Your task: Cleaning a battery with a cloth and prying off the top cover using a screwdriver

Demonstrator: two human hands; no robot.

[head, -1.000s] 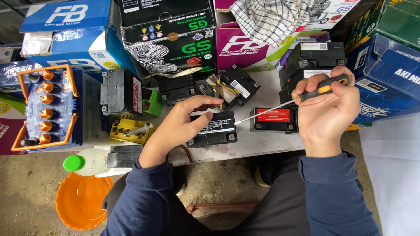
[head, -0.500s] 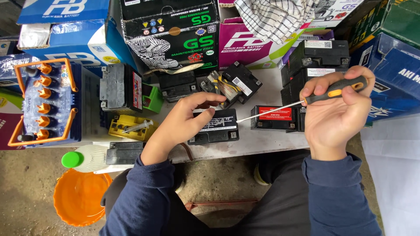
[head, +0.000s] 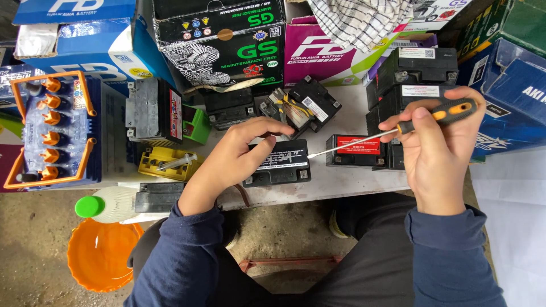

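Since a moment ago the left hand (head: 239,153) has settled more fully over the small black battery (head: 278,164), and the screwdriver (head: 392,132) tip has come closer to that battery's right edge

Around the work, a pale workbench (head: 341,179) is crowded. At the far left sits a blue battery with orange caps and an orange handle frame (head: 51,131). Just right of it stands an upright black battery with a red label (head: 153,111), then a green block (head: 197,125) and a yellow tray holding a syringe (head: 168,162). Along the far edge are cardboard boxes: blue (head: 85,40), black with green lettering (head: 219,42) and magenta (head: 324,51), with a checked cloth (head: 364,20) draped over the last. A flat battery with a red top (head: 355,150) lies just right of the small black battery, under the screwdriver shaft, and taller black batteries (head: 415,85) are stacked behind it. Near the person's knees, on the ground at the left, are an orange bowl (head: 99,256) and a white bottle with a green cap (head: 105,204).

Left hand: fingers curled loosely, resting on the left part of the small black battery, which lies flat near the bench's front edge at the middle.

Right hand (head: 438,148): closed around the black and orange handle of the screwdriver, thumb along the grip, shaft pointing left
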